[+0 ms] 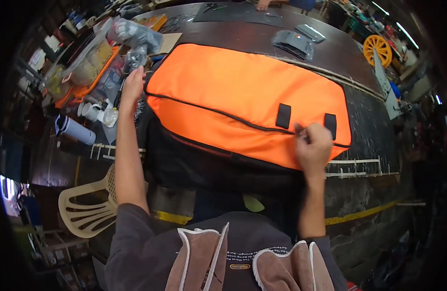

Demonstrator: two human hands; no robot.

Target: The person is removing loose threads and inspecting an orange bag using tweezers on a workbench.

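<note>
A large orange bag [243,97] with a black underside lies across the dark counter [364,121], its near edge hanging toward the person. The right hand [312,145] is clenched at the bag's black zipper line, pinching something small there (too small to tell whether it is the zipper pull), just beside two black tabs [283,115]. The left hand [132,86] reaches out to the bag's far left corner, fingers closed on the fabric edge. Beyond that hand sit clear plastic bags of parts [131,36] and small white cups [95,112]. A beige plastic chair [87,203] stands below the counter at left.
</note>
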